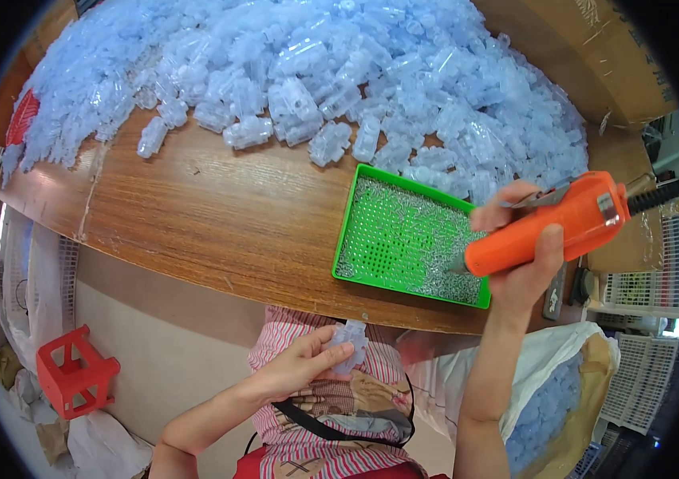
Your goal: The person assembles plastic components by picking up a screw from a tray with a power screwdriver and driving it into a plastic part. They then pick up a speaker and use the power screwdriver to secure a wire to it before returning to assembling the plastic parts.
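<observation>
My right hand [527, 255] is closed round an orange electric screwdriver [551, 225] with a black cord at its back end. The screwdriver's tip points down over a green perforated tray [345, 243] strewn with small silvery screws [435, 227]; whether it touches them I cannot tell. Low over my lap, just off the table's front edge, my left hand [307, 363] pinches a clear plastic part [350, 345] between thumb and fingers. Behind the tray spreads a large heap of similar clear, bluish plastic parts [300, 104].
The brown wooden table [220, 215] curves across the view. Cardboard [571, 48] walls in the heap at the right. Beside my right forearm stands an open sack [551, 407] of plastic parts. A red stool [76, 371] is on the floor at left; white crates [643, 375] stand right.
</observation>
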`<action>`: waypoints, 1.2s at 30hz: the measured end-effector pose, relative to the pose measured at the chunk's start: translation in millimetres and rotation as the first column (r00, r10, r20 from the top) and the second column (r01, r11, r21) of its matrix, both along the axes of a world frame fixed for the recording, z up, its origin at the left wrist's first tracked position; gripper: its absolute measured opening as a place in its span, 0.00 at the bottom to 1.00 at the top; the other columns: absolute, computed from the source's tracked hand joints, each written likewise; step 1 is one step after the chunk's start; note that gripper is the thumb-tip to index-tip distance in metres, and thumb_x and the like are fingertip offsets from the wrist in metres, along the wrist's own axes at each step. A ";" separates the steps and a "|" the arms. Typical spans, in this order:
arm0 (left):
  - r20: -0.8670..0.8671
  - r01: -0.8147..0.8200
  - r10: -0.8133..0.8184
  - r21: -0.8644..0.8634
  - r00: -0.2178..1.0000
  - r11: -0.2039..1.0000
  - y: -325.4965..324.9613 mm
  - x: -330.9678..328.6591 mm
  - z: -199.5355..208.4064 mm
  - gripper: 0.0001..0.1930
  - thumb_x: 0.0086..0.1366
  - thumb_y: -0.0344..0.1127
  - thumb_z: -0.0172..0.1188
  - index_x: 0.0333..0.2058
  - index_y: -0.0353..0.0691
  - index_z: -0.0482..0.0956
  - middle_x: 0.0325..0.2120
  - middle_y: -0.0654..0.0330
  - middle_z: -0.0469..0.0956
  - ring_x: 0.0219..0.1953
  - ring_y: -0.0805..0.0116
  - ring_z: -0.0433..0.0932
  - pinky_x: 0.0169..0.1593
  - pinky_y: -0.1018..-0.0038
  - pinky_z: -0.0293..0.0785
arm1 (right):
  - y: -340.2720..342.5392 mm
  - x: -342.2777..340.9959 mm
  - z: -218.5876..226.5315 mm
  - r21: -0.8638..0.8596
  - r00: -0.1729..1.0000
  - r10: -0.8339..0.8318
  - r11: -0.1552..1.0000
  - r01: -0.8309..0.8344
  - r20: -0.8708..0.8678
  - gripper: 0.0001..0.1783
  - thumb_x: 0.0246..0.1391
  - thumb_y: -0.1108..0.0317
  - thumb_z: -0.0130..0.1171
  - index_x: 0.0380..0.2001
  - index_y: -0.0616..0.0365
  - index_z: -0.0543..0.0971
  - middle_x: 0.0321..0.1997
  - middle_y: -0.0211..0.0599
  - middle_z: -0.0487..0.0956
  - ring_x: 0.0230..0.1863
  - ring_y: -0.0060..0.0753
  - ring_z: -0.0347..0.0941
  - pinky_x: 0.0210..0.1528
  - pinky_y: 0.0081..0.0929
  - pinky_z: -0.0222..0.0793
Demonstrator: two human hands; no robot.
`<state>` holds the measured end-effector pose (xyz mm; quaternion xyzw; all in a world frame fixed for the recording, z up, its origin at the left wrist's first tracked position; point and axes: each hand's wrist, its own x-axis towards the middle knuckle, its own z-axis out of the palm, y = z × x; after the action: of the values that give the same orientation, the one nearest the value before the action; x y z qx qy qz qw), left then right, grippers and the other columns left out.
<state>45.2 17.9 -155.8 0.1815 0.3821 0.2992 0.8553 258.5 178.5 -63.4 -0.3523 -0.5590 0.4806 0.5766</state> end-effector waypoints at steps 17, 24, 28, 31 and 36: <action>-0.130 -0.149 0.163 0.111 0.978 0.983 0.1 27.9 -14.0 0.13 0.66 0.33 0.52 0.46 0.33 0.69 0.33 0.67 0.75 0.33 0.85 0.72 0.37 0.84 0.72 | -15.2 -51.8 -52.7 -0.045 0.999 -0.050 0.998 0.050 -0.008 0.47 0.40 0.22 0.44 0.35 0.65 0.67 0.16 0.35 0.68 0.18 0.26 0.62 0.18 0.26 0.67; -0.108 -0.177 0.185 0.080 0.977 0.981 0.4 30.0 -13.3 0.12 0.66 0.33 0.52 0.46 0.33 0.70 0.32 0.68 0.75 0.32 0.85 0.71 0.35 0.84 0.70 | -13.1 -50.4 -57.8 -0.040 0.993 -0.121 0.992 0.121 -0.009 0.48 0.40 0.21 0.42 0.33 0.64 0.69 0.15 0.35 0.68 0.17 0.26 0.61 0.17 0.25 0.65; -0.119 -0.178 0.188 0.087 0.975 0.980 1.1 29.4 -11.6 0.12 0.66 0.33 0.52 0.45 0.33 0.70 0.32 0.68 0.74 0.32 0.85 0.71 0.35 0.85 0.70 | -13.4 -47.9 -60.6 -0.049 0.996 -0.080 0.996 0.079 -0.033 0.48 0.39 0.20 0.42 0.33 0.64 0.69 0.15 0.35 0.68 0.18 0.26 0.61 0.17 0.25 0.65; -0.118 -0.176 0.185 0.083 0.976 0.981 1.2 29.4 -10.7 0.12 0.66 0.33 0.52 0.44 0.33 0.70 0.31 0.69 0.74 0.32 0.85 0.71 0.36 0.85 0.70 | -14.2 -50.2 -61.2 -0.051 0.991 -0.112 0.993 0.108 -0.076 0.48 0.39 0.20 0.42 0.33 0.64 0.69 0.16 0.35 0.68 0.18 0.26 0.61 0.18 0.26 0.65; -0.130 -0.191 0.198 0.062 0.972 0.980 -0.5 28.4 -9.6 0.11 0.66 0.33 0.52 0.44 0.34 0.70 0.31 0.69 0.74 0.31 0.86 0.70 0.35 0.85 0.69 | -16.0 -47.9 -61.9 -0.058 0.997 -0.051 0.997 0.048 -0.053 0.49 0.39 0.21 0.43 0.34 0.64 0.69 0.16 0.36 0.68 0.19 0.27 0.62 0.20 0.27 0.66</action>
<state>73.5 17.3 -165.4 0.1840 0.4476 0.3778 0.7893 210.6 162.6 -125.3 -0.3690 -0.5204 0.4913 0.5930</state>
